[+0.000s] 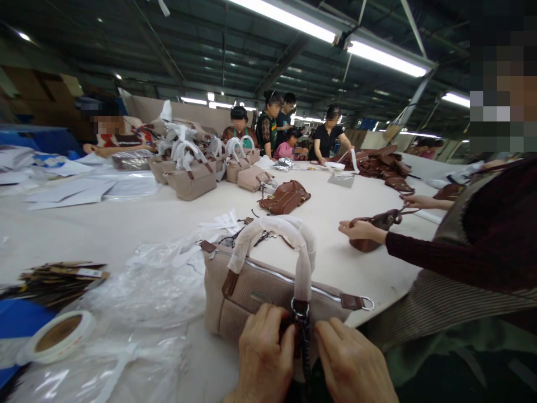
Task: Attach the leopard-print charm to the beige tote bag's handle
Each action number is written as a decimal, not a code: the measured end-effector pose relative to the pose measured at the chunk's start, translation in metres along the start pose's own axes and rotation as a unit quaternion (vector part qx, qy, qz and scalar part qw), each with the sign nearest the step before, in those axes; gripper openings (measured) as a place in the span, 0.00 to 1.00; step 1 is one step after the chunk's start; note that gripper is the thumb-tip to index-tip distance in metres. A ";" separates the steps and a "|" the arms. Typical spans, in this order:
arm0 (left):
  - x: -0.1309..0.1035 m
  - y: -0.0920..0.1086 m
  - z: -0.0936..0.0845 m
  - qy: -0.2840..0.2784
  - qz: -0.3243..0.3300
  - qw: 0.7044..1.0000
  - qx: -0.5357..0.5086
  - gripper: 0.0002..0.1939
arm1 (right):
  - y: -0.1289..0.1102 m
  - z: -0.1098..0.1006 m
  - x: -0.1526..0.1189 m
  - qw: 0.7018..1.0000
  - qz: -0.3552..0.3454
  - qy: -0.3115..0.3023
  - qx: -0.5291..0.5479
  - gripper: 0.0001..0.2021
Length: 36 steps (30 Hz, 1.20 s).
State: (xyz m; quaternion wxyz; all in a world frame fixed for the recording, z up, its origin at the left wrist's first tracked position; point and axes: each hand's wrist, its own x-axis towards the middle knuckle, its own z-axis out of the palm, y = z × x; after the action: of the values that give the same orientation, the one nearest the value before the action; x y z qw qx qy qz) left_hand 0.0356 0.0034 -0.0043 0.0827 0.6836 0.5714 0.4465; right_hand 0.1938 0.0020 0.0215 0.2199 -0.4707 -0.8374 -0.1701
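A beige handbag (251,291) with white-wrapped handles stands on the table's near edge, right in front of me. My left hand (264,358) and my right hand (350,364) press against its near side, fingers pinched around a dark chain and metal clasp (301,324) hanging below the handle ring. Both hands grip that hardware close together.
Clear plastic bags (142,291) and a tape roll (59,333) lie to my left. A co-worker's sleeved arm (440,257) reaches in from the right onto a brown bag (373,224). More beige bags (193,179) and a brown bag (285,197) sit farther back; several people work there.
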 end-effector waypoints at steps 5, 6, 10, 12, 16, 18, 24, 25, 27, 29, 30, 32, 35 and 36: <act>0.000 0.001 -0.001 -0.049 -0.049 0.997 -0.021 0.05 | 0.002 0.002 -0.001 1.000 0.004 -0.030 0.008 0.09; 0.000 0.001 -0.001 -0.056 -0.060 0.996 -0.029 0.05 | 0.002 0.003 -0.001 0.999 0.005 -0.037 0.011 0.09; 0.000 0.002 -0.002 -0.066 -0.084 0.993 -0.054 0.05 | 0.003 0.003 -0.003 0.999 0.005 -0.049 0.013 0.09; 0.000 0.003 -0.003 -0.065 -0.086 0.992 -0.058 0.06 | 0.003 0.003 -0.003 0.999 0.001 -0.046 0.013 0.09; 0.000 0.004 -0.004 -0.076 -0.101 0.989 -0.072 0.06 | 0.002 0.002 -0.002 0.999 0.005 -0.047 0.018 0.09; 0.002 0.005 -0.005 -0.088 -0.118 0.985 -0.086 0.07 | 0.002 0.001 -0.001 0.999 0.007 -0.048 0.016 0.10; 0.008 0.010 -0.009 -0.120 -0.155 0.970 -0.141 0.09 | 0.001 0.000 0.001 0.999 0.012 -0.051 0.012 0.12; 0.009 0.011 -0.010 -0.123 -0.161 0.968 -0.150 0.09 | 0.001 0.000 0.002 0.998 0.015 -0.056 0.014 0.12; 0.011 0.013 -0.013 -0.131 -0.176 0.962 -0.162 0.09 | 0.002 0.000 0.002 0.998 0.019 -0.064 0.017 0.12; 0.013 0.014 -0.016 -0.141 -0.193 0.956 -0.171 0.09 | 0.002 -0.001 0.002 0.998 0.019 -0.066 0.017 0.12; 0.013 0.015 -0.017 -0.146 -0.200 0.952 -0.178 0.09 | 0.002 -0.002 0.002 0.998 0.019 -0.065 0.016 0.12; 0.014 0.016 -0.019 -0.154 -0.211 0.946 -0.195 0.09 | 0.002 -0.003 0.003 0.997 0.017 -0.068 0.016 0.13; 0.015 0.016 -0.021 -0.161 -0.210 0.942 -0.205 0.11 | 0.002 -0.005 0.004 0.997 0.010 -0.074 0.015 0.13; 0.015 0.016 -0.021 -0.163 -0.208 0.943 -0.202 0.12 | 0.002 -0.005 0.004 0.997 0.009 -0.075 0.014 0.13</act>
State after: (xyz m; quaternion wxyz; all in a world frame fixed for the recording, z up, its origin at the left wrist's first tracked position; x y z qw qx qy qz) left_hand 0.0316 0.0024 0.0259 0.4019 0.5820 0.5772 0.4082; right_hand 0.1944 0.0032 0.0278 0.1648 -0.4864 -0.8495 -0.1209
